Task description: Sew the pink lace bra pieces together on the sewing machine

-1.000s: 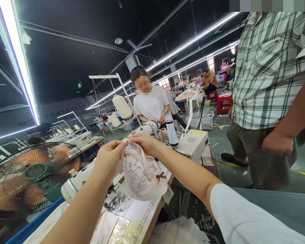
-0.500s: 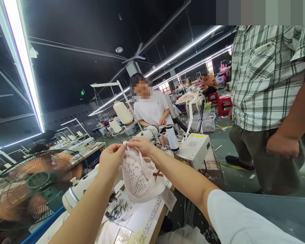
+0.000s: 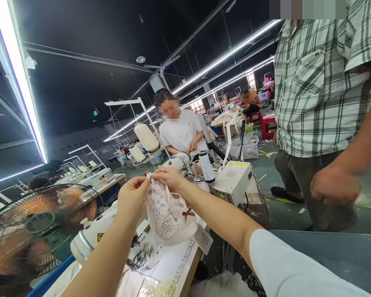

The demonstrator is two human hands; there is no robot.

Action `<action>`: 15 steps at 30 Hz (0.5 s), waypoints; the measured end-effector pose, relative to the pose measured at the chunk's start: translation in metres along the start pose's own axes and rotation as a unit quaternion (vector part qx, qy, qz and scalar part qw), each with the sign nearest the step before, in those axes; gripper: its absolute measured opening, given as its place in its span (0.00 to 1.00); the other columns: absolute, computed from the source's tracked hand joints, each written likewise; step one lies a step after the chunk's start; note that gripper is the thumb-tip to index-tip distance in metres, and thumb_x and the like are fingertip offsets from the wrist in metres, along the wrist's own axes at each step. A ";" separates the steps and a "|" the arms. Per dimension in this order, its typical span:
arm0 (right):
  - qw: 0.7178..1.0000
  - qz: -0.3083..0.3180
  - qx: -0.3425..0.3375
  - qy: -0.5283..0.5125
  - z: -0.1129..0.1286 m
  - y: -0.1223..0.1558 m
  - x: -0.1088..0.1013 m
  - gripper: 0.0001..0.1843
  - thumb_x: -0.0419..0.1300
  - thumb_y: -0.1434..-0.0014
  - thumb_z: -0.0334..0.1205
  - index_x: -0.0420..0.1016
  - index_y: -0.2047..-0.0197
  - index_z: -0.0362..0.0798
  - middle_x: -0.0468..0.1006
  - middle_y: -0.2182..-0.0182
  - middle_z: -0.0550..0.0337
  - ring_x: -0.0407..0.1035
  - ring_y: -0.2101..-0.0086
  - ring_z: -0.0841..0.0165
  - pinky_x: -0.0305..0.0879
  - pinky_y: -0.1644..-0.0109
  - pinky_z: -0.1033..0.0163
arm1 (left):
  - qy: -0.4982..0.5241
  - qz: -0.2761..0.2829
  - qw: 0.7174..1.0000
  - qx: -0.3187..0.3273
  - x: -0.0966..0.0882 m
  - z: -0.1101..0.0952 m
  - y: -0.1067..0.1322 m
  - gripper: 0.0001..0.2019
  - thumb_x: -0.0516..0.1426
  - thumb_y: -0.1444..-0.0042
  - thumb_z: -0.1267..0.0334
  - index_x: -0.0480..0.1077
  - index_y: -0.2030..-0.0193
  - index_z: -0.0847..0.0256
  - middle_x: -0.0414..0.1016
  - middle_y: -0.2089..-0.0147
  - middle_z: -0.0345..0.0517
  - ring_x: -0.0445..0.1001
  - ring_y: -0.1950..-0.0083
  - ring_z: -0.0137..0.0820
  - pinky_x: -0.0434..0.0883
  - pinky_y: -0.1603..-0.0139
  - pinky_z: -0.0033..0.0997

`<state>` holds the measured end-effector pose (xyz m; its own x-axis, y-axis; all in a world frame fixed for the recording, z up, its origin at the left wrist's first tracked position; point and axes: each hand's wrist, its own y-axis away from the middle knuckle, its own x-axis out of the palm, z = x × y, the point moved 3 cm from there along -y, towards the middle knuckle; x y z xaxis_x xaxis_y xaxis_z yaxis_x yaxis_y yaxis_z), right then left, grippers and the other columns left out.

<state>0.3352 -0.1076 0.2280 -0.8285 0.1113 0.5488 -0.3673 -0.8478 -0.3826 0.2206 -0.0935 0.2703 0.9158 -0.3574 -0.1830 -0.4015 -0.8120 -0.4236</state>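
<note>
A pale pink lace bra [image 3: 164, 210] hangs from both my hands above the sewing table [image 3: 173, 268]. My left hand [image 3: 132, 194] pinches its upper edge from the left side. Close beside it, my right hand [image 3: 168, 178] grips the same edge, fingers pressed together. A small brown bow [image 3: 188, 213] shows on the bra's right part, and a white tag [image 3: 203, 240] dangles at its lower right. Beneath the bra, a sewing machine's metal foot area [image 3: 144, 253] is partly hidden.
A large fan [image 3: 40, 222] stands at the left. Thread cones [image 3: 146, 137] and a white control box [image 3: 231, 181] are beyond my hands. A person in white [image 3: 184, 132] sits opposite; a person in plaid [image 3: 315, 90] stands at right near a grey-blue bin [image 3: 327, 251].
My view has shifted slightly, so the scene sits a little farther left. Both hands keep hold of the bra in nearly the same pose. The standing person's hand has moved.
</note>
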 end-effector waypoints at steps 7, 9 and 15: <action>0.999 -0.025 -0.026 0.017 -0.002 0.011 -0.001 0.08 0.62 0.54 0.33 0.67 0.80 0.45 0.68 0.82 0.67 0.60 0.77 0.74 0.56 0.70 0.68 | 0.025 0.001 1.000 -0.013 0.000 0.008 0.006 0.19 0.67 0.82 0.53 0.70 0.81 0.61 0.68 0.81 0.38 0.62 0.77 0.25 0.61 0.77 0.25; 0.998 -0.029 -0.037 0.030 -0.002 0.014 -0.001 0.08 0.61 0.53 0.32 0.67 0.80 0.45 0.66 0.83 0.68 0.58 0.78 0.75 0.55 0.70 0.68 | 0.038 0.007 0.999 -0.023 0.001 0.008 0.009 0.21 0.67 0.84 0.52 0.70 0.80 0.61 0.68 0.80 0.38 0.63 0.77 0.25 0.61 0.76 0.25; 0.994 -0.034 -0.079 0.065 -0.002 0.021 0.000 0.07 0.62 0.56 0.33 0.67 0.80 0.45 0.66 0.82 0.70 0.57 0.76 0.75 0.53 0.69 0.69 | 0.071 0.026 0.996 -0.046 0.001 0.009 0.016 0.24 0.69 0.86 0.51 0.69 0.81 0.63 0.67 0.81 0.37 0.62 0.77 0.25 0.61 0.77 0.25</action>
<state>0.3268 -0.1243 0.2182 -0.8435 0.2405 0.4802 -0.4777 -0.7446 -0.4662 0.2149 -0.1028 0.2555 0.8871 -0.4558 -0.0730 -0.4525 -0.8273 -0.3331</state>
